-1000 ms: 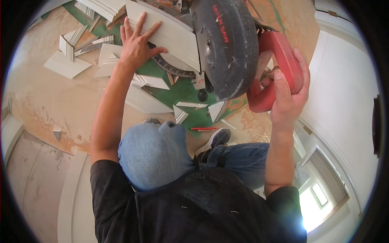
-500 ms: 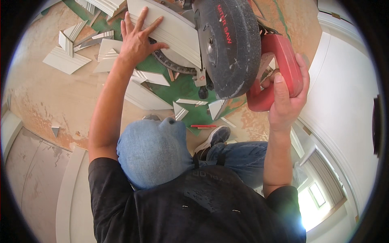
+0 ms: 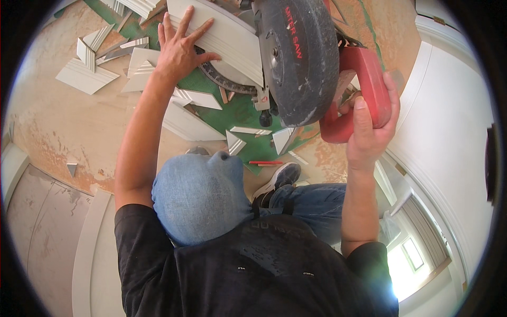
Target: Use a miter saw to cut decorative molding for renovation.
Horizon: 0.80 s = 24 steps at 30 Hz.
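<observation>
Splaying its fingers wide, the left hand (image 3: 179, 51) lies flat on the white board (image 3: 232, 45), whose long axis runs 10-to-4 o'clock toward the saw (image 3: 309, 68). Farther off at 4 o'clock, the right hand (image 3: 367, 129) encircles the red handle (image 3: 378, 79).

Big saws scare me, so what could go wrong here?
The bare left hand rests on the white board, so it might get hurt if it slipped toward the black saw guard. The right hand grips the red handle; if that dropped suddenly, the board could jerk. Loose offcuts lie near a shoe, so somebody could trip.
</observation>
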Tool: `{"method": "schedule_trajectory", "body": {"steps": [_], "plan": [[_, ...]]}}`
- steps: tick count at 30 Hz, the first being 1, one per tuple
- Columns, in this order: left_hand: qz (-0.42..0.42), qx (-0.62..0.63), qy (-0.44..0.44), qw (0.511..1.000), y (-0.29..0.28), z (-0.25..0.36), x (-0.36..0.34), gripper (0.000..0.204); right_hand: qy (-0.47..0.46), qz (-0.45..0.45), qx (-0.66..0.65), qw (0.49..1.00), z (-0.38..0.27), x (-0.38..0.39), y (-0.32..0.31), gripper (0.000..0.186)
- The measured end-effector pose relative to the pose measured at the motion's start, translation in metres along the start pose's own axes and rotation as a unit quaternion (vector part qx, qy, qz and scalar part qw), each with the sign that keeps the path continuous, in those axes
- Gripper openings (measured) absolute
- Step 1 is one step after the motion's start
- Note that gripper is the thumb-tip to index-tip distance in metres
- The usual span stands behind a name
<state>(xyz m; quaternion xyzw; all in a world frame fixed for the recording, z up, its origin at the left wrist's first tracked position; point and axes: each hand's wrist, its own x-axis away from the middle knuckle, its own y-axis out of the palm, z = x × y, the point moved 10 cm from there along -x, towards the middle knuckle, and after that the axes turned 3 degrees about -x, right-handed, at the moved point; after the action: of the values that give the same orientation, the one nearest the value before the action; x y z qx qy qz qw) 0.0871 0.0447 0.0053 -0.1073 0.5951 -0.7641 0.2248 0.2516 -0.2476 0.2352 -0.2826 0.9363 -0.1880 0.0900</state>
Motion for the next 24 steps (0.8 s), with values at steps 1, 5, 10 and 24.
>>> {"method": "schedule_trajectory", "body": {"steps": [1, 5, 10, 24], "plan": [[-0.001, -0.001, 0.000, 1.000, 0.001, 0.000, 0.000, 0.096, -0.003, -0.002, 0.004, 1.000, 0.001, 0.001, 0.000, 0.062], [0.043, 0.020, 0.032, 0.998, -0.012, 0.008, -0.002, 0.096, -0.011, -0.006, 0.015, 1.000, 0.003, 0.005, 0.000, 0.061], [-0.082, 0.012, -0.026, 0.996, -0.012, 0.008, -0.007, 0.097, -0.012, -0.003, 0.014, 1.000, 0.007, 0.008, -0.001, 0.061], [-0.160, 0.024, -0.072, 0.984, -0.014, 0.007, -0.003, 0.097, -0.014, 0.017, 0.022, 1.000, 0.031, 0.032, 0.000, 0.063]]}}
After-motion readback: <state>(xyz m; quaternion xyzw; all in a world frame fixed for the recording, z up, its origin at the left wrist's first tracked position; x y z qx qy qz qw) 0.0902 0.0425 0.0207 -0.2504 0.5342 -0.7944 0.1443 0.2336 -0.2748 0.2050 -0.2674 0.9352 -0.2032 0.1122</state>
